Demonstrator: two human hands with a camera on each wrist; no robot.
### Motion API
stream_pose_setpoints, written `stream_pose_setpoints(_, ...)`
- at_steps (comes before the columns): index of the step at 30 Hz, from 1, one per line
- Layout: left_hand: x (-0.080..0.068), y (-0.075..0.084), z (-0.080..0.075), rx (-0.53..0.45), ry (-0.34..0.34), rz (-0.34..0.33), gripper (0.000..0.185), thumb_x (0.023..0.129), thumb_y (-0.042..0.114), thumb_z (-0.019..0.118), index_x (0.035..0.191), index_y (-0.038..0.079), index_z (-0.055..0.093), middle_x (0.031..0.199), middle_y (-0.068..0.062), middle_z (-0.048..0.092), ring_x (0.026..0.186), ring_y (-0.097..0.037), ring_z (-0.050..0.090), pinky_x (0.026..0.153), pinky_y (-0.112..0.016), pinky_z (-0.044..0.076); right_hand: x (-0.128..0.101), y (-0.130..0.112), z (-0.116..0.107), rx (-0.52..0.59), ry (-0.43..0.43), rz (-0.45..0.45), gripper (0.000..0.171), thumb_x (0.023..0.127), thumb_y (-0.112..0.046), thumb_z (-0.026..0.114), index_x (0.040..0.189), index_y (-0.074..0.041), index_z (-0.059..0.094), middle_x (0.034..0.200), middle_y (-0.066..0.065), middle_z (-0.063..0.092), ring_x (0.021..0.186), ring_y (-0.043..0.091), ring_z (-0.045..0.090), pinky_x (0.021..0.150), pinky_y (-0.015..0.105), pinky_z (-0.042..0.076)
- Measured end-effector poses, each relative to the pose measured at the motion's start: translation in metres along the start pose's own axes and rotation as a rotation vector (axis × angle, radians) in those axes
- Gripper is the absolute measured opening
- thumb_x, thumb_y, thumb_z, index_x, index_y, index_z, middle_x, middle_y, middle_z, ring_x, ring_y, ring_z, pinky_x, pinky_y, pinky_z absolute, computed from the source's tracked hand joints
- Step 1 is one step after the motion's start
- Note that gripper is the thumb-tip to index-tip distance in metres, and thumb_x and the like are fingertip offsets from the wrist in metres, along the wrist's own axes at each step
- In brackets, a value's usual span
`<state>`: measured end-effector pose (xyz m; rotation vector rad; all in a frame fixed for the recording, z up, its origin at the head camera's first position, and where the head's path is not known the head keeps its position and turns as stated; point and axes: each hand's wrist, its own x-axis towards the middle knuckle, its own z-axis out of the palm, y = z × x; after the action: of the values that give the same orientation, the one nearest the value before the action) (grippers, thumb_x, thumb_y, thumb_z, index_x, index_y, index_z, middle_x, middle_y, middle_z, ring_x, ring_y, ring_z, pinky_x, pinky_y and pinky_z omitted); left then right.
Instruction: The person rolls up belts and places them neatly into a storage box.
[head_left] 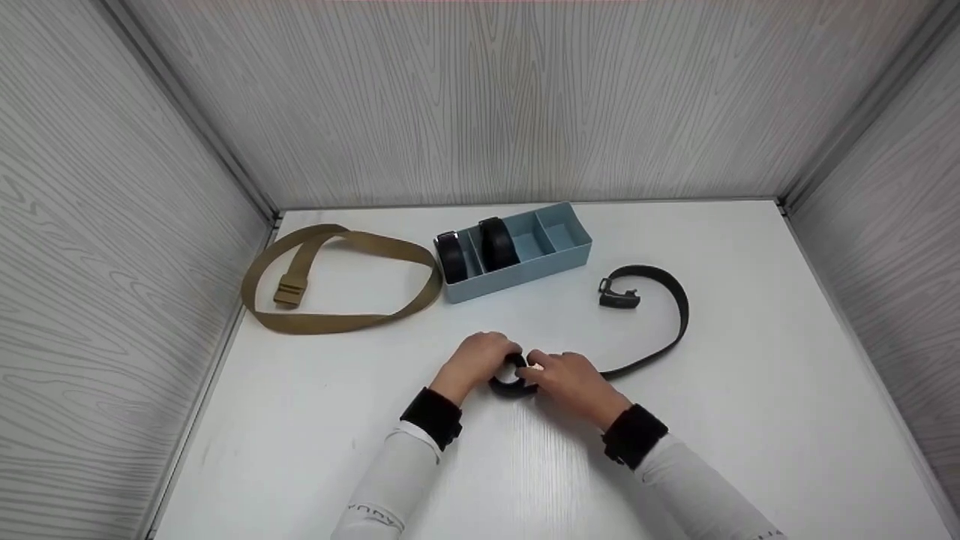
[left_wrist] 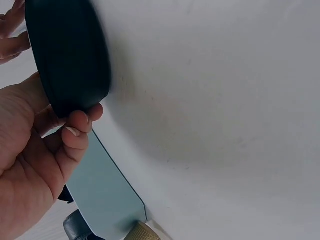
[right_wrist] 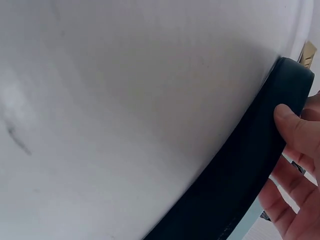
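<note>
A black belt point(head_left: 684, 307) stands on its edge on the white table, its near end wound into a small round coil. My left hand point(head_left: 480, 358) grips the coil from the left; in the left wrist view its curled fingers point(left_wrist: 75, 137) hold the coil's edge. From the right, my right hand point(head_left: 574, 381) pinches the band beside the coil, and the right wrist view shows the thumb point(right_wrist: 287, 117) pressed on the strap. Behind my right hand the unrolled length curves away to the dark buckle point(head_left: 619, 300).
Beyond my hands stands a blue-grey divided box point(head_left: 517, 277). Its left compartments hold one rolled black belt point(head_left: 452, 257) and another rolled black belt point(head_left: 498, 244). To the left lies a looped tan webbing belt point(head_left: 330, 324) touching the box's corner. Wood-grain panels point(head_left: 487, 105) enclose the table.
</note>
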<state>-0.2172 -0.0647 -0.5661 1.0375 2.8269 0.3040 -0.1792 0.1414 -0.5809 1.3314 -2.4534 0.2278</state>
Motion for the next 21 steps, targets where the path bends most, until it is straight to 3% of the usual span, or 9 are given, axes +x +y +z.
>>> stream_pose_setpoints(5,-0.001,0.0,-0.001,-0.001,0.036,-0.018,0.012,0.09,0.004,0.059,0.092,0.009,0.07,0.086,-0.004,0.068,0.08,-0.022,0.064,0.074,-0.036,0.05,0.006,-0.001,0.0,0.028,-0.016,-0.059,0.017,0.083,-0.003,0.074,0.097,-0.013,0.072,0.11,0.006,0.06,0.078,0.017,0.062,0.061,0.03,0.051)
stream_pose_setpoints(8,-0.001,-0.001,0.001,-0.014,0.057,-0.042,0.006,0.091,0.004,0.06,0.09,0.008,0.065,0.082,-0.006,0.066,0.076,-0.023,0.063,0.069,-0.036,0.05,0.011,-0.001,0.001,0.013,-0.022,-0.107,0.014,0.082,-0.002,0.074,0.092,-0.011,0.073,0.107,0.002,0.063,0.085,0.014,0.063,0.066,0.026,0.051)
stream_pose_setpoints(14,-0.005,-0.004,0.005,-0.109,0.093,-0.155,0.011,0.09,0.01,0.068,0.086,0.005,0.06,0.077,-0.008,0.063,0.071,-0.025,0.061,0.064,-0.038,0.048,0.019,-0.005,0.002,-0.021,-0.045,-0.084,0.012,0.078,-0.002,0.077,0.083,-0.013,0.073,0.081,-0.002,0.063,0.07,0.015,0.059,0.059,0.027,0.048)
stream_pose_setpoints(21,-0.011,-0.001,0.008,-0.262,0.088,-0.343,0.016,0.087,0.013,0.07,0.079,0.005,0.058,0.071,-0.007,0.059,0.064,-0.021,0.055,0.06,-0.036,0.046,0.021,-0.011,0.004,-0.053,-0.009,-0.035,0.01,0.076,-0.007,0.078,0.078,-0.014,0.071,0.076,0.0,0.061,0.061,0.019,0.056,0.053,0.03,0.047)
